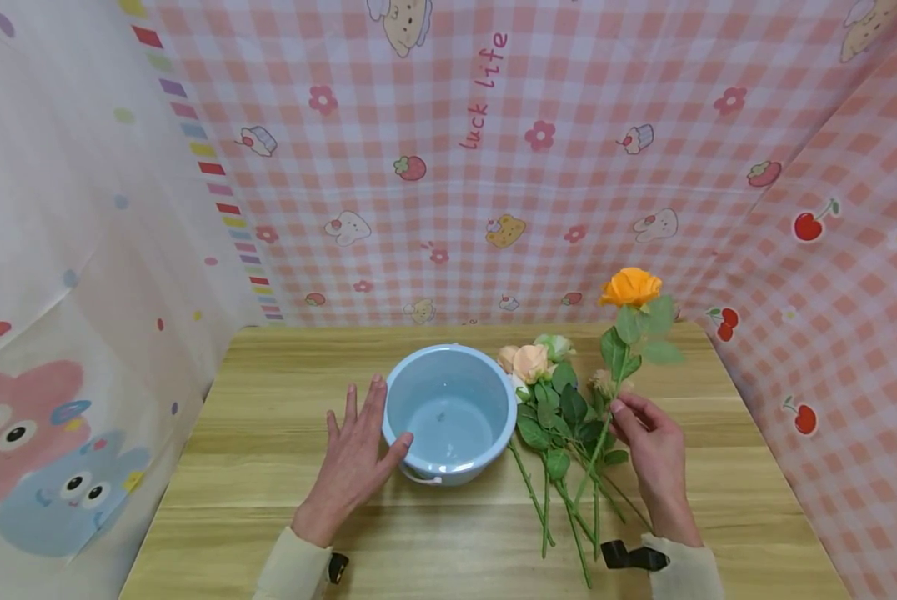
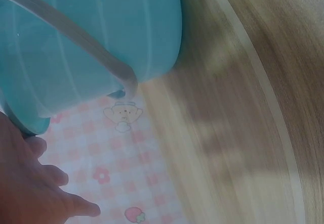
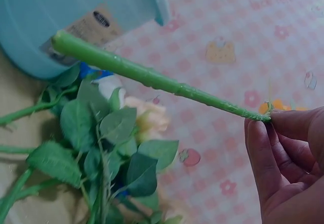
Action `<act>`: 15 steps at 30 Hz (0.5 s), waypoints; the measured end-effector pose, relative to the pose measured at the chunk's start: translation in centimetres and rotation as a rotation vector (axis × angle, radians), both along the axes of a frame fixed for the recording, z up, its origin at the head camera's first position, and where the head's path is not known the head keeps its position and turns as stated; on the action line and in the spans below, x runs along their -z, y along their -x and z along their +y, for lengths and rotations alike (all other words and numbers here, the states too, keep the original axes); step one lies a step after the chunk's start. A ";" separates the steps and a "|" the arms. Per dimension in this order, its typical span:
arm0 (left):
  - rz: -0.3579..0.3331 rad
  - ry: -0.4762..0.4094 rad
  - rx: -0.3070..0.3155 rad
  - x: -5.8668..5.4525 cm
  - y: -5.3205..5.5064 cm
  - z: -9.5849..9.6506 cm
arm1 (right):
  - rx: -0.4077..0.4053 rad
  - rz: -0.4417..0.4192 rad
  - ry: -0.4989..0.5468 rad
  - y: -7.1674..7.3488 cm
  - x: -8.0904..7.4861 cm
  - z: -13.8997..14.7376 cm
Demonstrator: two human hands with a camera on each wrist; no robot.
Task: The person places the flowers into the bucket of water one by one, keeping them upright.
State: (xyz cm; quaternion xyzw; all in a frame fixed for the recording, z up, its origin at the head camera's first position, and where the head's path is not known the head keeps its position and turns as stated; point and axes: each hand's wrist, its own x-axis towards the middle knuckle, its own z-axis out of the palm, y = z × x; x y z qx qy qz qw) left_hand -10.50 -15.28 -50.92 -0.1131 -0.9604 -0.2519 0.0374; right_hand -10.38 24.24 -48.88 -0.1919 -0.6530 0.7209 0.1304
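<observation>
Between thumb and fingertips my right hand [image 1: 653,457] pinches the green stem [image 3: 152,77] of an orange rose [image 1: 632,287], raised above the table with its bloom up. My left hand [image 1: 354,454], fingers spread and straight, touches the rim of a light blue bucket [image 1: 448,471] on its left side. The bucket stands upright, and a pale handle [image 2: 76,32] hangs along its outside. Right of it lies a bunch of flowers with green leaves [image 1: 557,412] and long stems, among them a peach rose [image 1: 531,363].
The wooden table [image 1: 268,392] meets a pink checked cloth [image 1: 448,192] at the back. Similar cloth hangs on the right, and a white printed cloth [image 1: 118,250] on the left. A label [image 3: 96,27] is stuck to the bucket's side.
</observation>
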 end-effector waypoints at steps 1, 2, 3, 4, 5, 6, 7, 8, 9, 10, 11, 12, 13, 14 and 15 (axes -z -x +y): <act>0.000 -0.001 0.001 0.0 0.0 0.0 | 0.000 0.007 0.001 0.0 -0.2 -0.1; 0.003 -0.002 0.002 0.0 0.0 0.0 | -0.001 0.016 0.002 0.0 -0.5 -0.3; 0.005 -0.003 0.002 0.0 0.0 0.0 | -0.002 0.025 0.002 0.0 -0.7 -0.4; 0.005 -0.001 0.003 0.0 0.0 0.0 | -0.002 0.032 -0.001 0.0 -0.9 -0.5; 0.006 0.001 0.003 0.0 0.0 0.0 | -0.001 0.038 0.003 0.0 -1.2 -0.7; 0.005 0.002 0.004 0.0 0.0 0.0 | -0.004 0.047 0.006 0.0 -1.4 -0.8; 0.006 0.003 0.004 0.0 0.0 0.0 | -0.005 0.056 0.011 0.0 -1.6 -1.0; 0.006 0.002 0.004 0.0 0.0 0.0 | -0.008 0.061 0.008 0.0 -1.8 -1.1; 0.004 0.002 0.003 0.0 0.0 0.0 | -0.011 0.065 0.007 0.0 -2.0 -1.3; 0.003 0.003 0.002 0.0 0.0 0.0 | -0.015 0.070 0.002 0.0 -2.3 -1.4; 0.002 0.003 0.002 0.1 0.0 0.0 | -0.021 0.075 0.003 0.1 -2.5 -1.6; 0.002 0.002 0.001 0.1 0.0 0.0 | -0.027 0.083 0.001 0.1 -2.8 -1.8; 0.003 0.002 0.000 0.1 0.0 0.0 | -0.029 0.088 0.000 0.1 -3.1 -1.9; 0.004 0.000 0.000 0.1 0.0 0.0 | -0.032 0.096 0.000 0.2 -3.3 -2.1; 0.006 0.001 -0.001 0.1 0.0 0.0 | -0.039 0.106 0.002 0.2 -3.5 -2.2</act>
